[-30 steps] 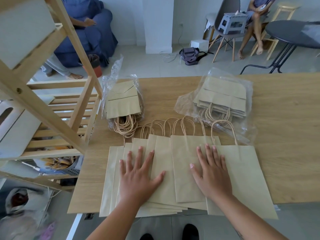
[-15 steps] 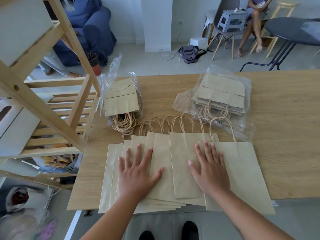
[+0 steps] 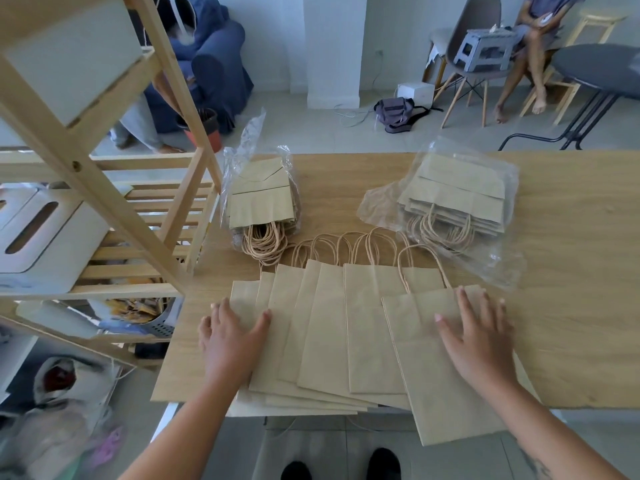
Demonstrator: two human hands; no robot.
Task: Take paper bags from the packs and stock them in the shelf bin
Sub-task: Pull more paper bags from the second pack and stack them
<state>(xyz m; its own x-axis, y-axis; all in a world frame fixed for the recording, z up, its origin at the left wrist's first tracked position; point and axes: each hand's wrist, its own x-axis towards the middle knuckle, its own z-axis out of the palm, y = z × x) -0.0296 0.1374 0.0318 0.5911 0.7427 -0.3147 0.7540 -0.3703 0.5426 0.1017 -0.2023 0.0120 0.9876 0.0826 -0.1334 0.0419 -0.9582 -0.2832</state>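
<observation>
- Paper bags lie fanned in an overlapping row on the wooden table, near its front edge. I see their handles pointing away from me, and the rightmost bag hangs over that edge.
- The wooden shelf stands at the left of the table, with a white bin on one slatted level.
- Two clear plastic packs lie behind the fan, well apart. Each holds more bags, with twine handles coming out of the open end.
- My right hand lies flat on the rightmost bag, fingers straight and spread, gripping nothing.
- My left hand rests on the left end of the fan, thumb wide, fingers relaxed, gripping nothing.
</observation>
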